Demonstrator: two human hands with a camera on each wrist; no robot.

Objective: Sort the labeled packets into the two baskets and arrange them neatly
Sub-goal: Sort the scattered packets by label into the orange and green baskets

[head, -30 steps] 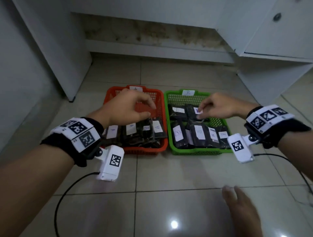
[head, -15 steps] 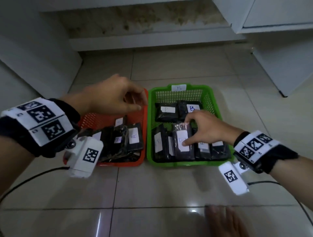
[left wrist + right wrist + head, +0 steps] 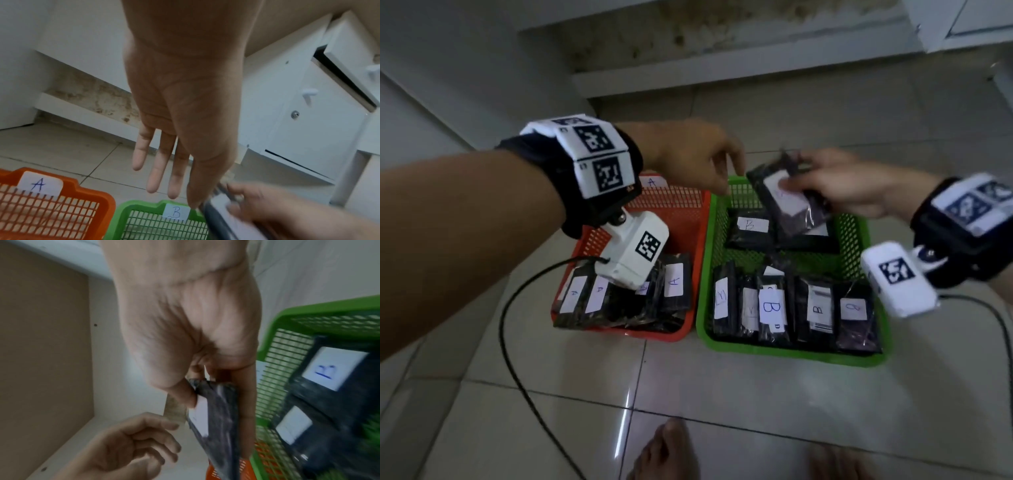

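An orange basket (image 3: 688, 219) tagged A holds a front row of black packets (image 3: 674, 287) labelled A. To its right, a green basket (image 3: 859, 233) tagged B (image 3: 175, 212) holds several B packets (image 3: 770, 308) in the front row and two at the back. My right hand (image 3: 835, 185) pinches one black packet (image 3: 787, 202) with a white label and holds it tilted above the back of the green basket; its letter is blurred. My left hand (image 3: 702, 161) hovers over the gap between the baskets, fingers loose and empty, fingertips close to the held packet (image 3: 216, 418).
A black cable (image 3: 517, 359) loops over the glossy tile floor in front of the orange basket. Bare feet (image 3: 667, 452) show at the bottom edge. White cabinets (image 3: 308, 105) stand at the back right, a stained wall base (image 3: 722, 37) behind the baskets.
My right hand has lifted a packet out of the green basket's front row and raised it over the back. My left hand has moved right toward that packet.
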